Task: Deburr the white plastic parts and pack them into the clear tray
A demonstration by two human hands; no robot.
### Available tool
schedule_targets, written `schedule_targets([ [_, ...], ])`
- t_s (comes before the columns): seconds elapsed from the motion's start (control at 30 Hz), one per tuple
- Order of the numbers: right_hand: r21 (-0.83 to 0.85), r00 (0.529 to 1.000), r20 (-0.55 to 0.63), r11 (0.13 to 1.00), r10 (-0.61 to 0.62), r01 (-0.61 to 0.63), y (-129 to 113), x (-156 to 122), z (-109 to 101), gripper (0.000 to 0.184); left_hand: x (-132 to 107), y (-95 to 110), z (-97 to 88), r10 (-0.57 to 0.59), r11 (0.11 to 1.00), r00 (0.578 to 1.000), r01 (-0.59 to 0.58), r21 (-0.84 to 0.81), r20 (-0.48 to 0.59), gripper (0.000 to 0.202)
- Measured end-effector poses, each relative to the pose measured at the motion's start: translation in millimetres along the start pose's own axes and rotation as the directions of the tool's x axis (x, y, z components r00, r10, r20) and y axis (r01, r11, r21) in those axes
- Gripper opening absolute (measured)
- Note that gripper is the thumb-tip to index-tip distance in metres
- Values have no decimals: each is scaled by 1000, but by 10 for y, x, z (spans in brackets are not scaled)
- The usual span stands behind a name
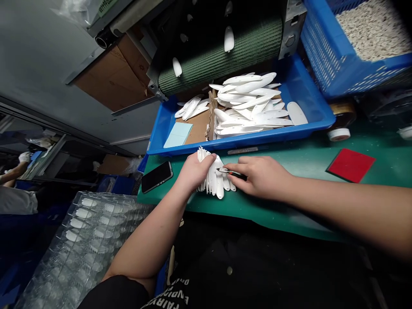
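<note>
Green surface, bearing a phone to the worker's left and a red square to the right. One blue tray, at the back edge, split by a cardboard divider: right side, a heap of long white pieces; left side, a few more of the same and a pale blue slip. One blue crate, upper right, filled with small pale bits. Clear plastic trays, lower left, with white pieces in their hollows.

Left hand: forearm reaching up from below, thumb on top, fingers closed around a fanned sheaf of white pieces, whose lower ends jut out. Right hand: forearm stretched in from the right, palm down, fingers wrapped on a small hand tool, black and orange. Tool tip: over the sheaf, just beside the left thumb; contact cannot be made out.
</note>
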State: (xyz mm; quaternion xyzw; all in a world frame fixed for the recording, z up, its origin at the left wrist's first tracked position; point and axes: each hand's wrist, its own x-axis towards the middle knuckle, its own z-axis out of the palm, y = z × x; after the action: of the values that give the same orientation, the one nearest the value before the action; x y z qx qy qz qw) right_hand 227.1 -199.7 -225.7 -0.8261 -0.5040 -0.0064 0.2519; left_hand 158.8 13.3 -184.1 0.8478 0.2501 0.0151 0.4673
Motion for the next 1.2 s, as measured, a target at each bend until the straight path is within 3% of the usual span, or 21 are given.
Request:
schedule_targets([
  [0.17,18,1000,23,1000,7,-7,10,-8,-2,40,20,-13,-7,11,999,998,-8,42,-60,37],
  [0.37,43,1000,-14,999,3,-3,18,-4,20,40,-26,-21,9,-109,950,992,85,-300,-64,37],
  [0.5,42,996,-76,998,-52,55,-7,-29,18,39,-100,22,27,-138,907,990,124,-404,-8,34],
  [0.77,-46,978,-51,978,-203,201,-70,-51,-20,36,-129,27,38,-31,952,999,35,-304,18,34],
  [1.2,-103,981,-10,976,-194,192,-117,-55,-29,37,-122,71,34,28,993,999,-31,-115,-31,36],
])
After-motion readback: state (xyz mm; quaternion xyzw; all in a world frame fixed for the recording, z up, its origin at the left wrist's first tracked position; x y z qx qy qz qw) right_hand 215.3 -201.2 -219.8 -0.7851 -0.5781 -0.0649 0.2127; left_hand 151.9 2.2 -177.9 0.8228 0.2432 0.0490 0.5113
